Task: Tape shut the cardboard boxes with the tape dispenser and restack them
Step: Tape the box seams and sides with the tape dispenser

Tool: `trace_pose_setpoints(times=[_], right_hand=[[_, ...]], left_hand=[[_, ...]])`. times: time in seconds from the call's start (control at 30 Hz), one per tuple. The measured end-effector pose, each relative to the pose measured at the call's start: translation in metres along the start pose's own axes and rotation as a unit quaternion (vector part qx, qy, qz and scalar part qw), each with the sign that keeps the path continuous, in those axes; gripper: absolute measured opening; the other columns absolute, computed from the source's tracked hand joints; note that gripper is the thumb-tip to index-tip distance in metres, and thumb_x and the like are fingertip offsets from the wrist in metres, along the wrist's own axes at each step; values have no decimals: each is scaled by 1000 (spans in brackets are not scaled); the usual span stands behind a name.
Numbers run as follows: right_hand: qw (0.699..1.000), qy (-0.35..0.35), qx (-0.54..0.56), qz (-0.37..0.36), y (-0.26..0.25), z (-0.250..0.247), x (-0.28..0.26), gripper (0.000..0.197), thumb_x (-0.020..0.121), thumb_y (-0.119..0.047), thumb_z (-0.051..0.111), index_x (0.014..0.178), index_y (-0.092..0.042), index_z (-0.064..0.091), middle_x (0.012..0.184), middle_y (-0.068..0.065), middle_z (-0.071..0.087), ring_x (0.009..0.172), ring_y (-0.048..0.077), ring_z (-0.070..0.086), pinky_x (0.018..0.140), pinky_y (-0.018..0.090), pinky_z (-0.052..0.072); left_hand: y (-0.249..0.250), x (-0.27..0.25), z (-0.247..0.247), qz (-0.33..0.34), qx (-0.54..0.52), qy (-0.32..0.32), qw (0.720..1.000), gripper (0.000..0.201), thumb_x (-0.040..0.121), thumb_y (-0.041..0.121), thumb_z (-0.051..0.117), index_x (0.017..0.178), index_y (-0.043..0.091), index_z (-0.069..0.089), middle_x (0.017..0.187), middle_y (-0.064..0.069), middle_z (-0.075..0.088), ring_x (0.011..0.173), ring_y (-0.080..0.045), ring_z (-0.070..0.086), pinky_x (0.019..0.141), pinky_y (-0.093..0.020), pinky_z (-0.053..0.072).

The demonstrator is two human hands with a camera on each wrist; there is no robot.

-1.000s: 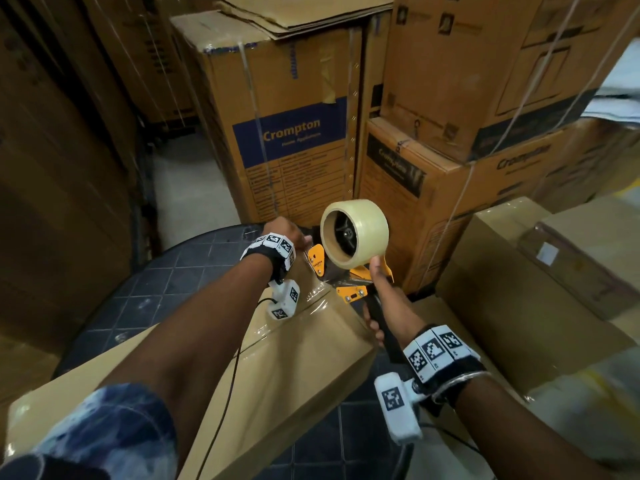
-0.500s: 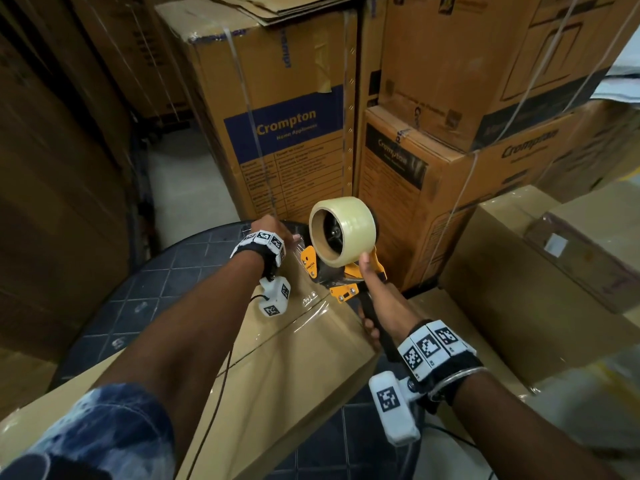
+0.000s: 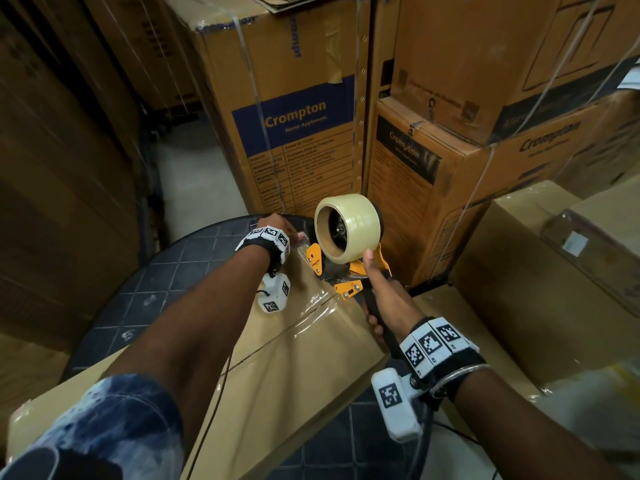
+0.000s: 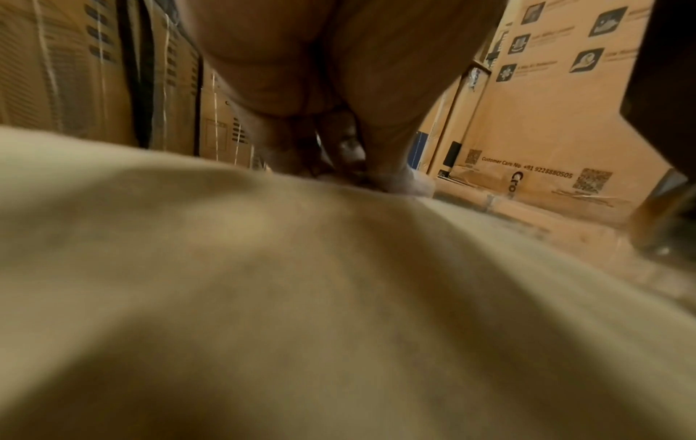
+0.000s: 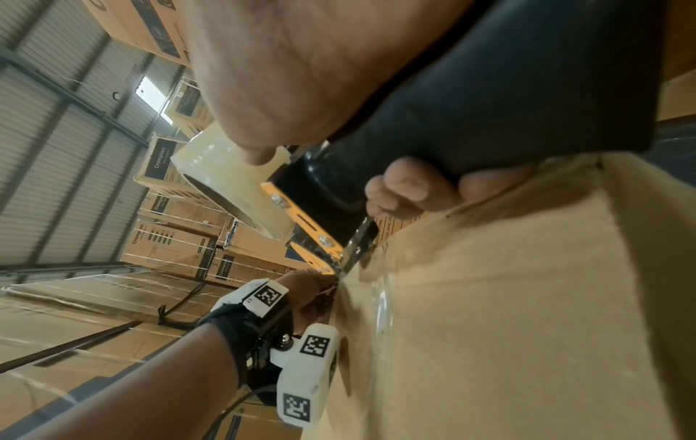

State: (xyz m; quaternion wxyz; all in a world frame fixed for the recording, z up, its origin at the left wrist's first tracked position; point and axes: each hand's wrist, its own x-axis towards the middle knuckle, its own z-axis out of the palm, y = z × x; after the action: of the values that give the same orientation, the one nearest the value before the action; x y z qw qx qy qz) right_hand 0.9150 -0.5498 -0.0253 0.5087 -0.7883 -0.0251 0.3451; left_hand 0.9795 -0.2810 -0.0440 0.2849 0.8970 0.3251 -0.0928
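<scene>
Stacked Crompton cartons (image 3: 294, 126) behind; my right hand (image 3: 388, 299) grips the tape dispenser (image 3: 346, 258) on the box (image 3: 277, 375); wrist view alone shows left hand (image 4: 376, 166) fingertips pressing it.

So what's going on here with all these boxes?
A person is taping a cardboard box shut on a round dark table. The right hand grips the handle of an orange tape dispenser, thumb against the tape roll. The left hand presses down at the box's far end. Clear tape already lies along the seam. Printed cartons are stacked behind.
</scene>
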Motion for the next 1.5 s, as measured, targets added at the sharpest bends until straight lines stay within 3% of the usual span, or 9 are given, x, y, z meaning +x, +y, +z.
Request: trace_pose_setpoints(times=[0.13,0.33,0.47,0.6,0.9,1.07,1.2,1.33,1.5], right_hand=[[1000,13,-18,-6,1,0,1,103,71,-104,17,74,-10,60,55,5,51,51,19,50,61,35,45],[999,11,-39,-13,-3,-4,-1,98,77,-99,12,60,-11,53,46,1,47,47,18,50,69,39,50],[999,7,-40,-11,-2,-5,1,101,73,-103,12,55,-12,52,47,3,47,41,18,47,65,39,48],[999,-4,-38,-6,-4,-9,1,102,70,-105,14,56,-11,53,48,3,47,40,17,45,63,36,47],[998,5,-51,22,9,-26,-20,104,66,-107,13,63,-12,56,53,4,49,46,17,48,61,34,46],[999,8,-14,32,33,-36,-46,96,72,-102,18,60,-13,53,52,4,46,42,15,44,50,29,40],[999,13,-9,39,35,-37,-53,99,69,-104,16,64,-13,54,53,2,47,44,15,44,49,28,40],[999,18,-10,41,33,-36,-53,98,69,-104,17,63,-14,54,53,3,47,44,15,44,50,28,41],[999,22,-13,37,33,-35,-53,98,70,-103,16,64,-13,55,53,3,48,45,16,45,54,31,42]], left_hand=[[-2,5,7,-2,55,-17,998,32,86,49,69,97,19,74,96,-5,73,89,-24,67,83,-34,55],[10,-7,-1,20,133,49,990,37,87,46,68,89,9,63,85,-10,64,73,-26,60,59,-30,45],[9,-10,2,20,151,27,988,28,86,37,71,94,10,69,95,-11,69,78,-26,63,64,-31,48],[5,-17,9,35,152,56,986,29,86,38,69,97,11,69,94,-11,65,79,-29,61,69,-34,50],[7,-23,12,39,187,63,980,46,83,54,70,101,11,69,93,-11,66,76,-26,59,67,-33,48],[8,-27,14,44,192,53,979,44,86,54,67,101,13,73,97,-11,66,79,-28,57,70,-34,48],[12,-35,11,112,225,19,968,32,94,42,61,107,15,70,103,-11,68,91,-28,64,83,-38,54],[13,-43,7,266,244,22,932,26,93,15,64,119,18,66,121,-4,65,108,-24,61,97,-40,50],[3,-52,3,308,265,-59,912,32,87,44,69,116,32,67,122,8,65,112,-17,60,96,-37,48]])
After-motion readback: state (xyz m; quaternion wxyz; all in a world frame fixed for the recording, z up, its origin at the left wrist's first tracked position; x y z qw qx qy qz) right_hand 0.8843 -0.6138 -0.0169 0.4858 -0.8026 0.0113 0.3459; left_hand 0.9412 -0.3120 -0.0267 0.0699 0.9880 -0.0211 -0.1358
